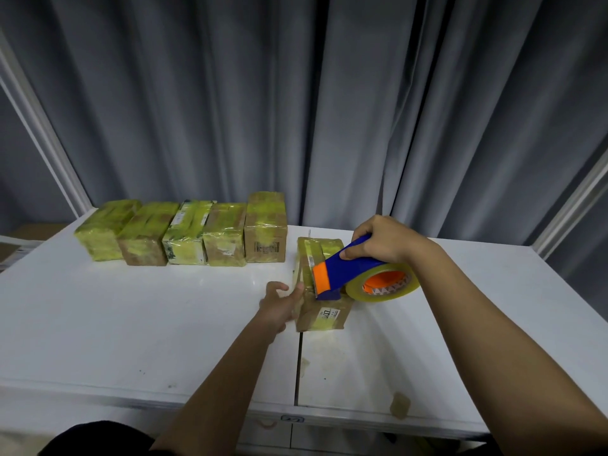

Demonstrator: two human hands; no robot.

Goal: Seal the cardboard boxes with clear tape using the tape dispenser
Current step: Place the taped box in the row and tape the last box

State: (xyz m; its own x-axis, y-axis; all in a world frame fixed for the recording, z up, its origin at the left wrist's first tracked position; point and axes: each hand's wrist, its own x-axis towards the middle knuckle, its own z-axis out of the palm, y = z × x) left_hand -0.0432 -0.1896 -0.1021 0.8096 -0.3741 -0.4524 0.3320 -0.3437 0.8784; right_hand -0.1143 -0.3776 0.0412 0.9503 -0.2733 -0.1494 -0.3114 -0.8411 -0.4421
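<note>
Both arms bare, extended forward. Left hand [279, 304] low, reaching right, thumb up, fingers loosely spread, blurred, beside the box [324, 311]. Right hand [383, 240] higher, knuckles up, fingers wrapped around blue tape dispenser [345, 269] handle, wrist bent down.

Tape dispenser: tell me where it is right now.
Head view, right of centre: the tape dispenser is gripped by the right hand, on the separate cardboard box.

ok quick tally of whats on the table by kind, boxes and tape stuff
cardboard boxes in the back row: 5
cardboard box being taped: 1
tape dispenser: 1
tape scraps near the front edge: 2
total: 9
</note>
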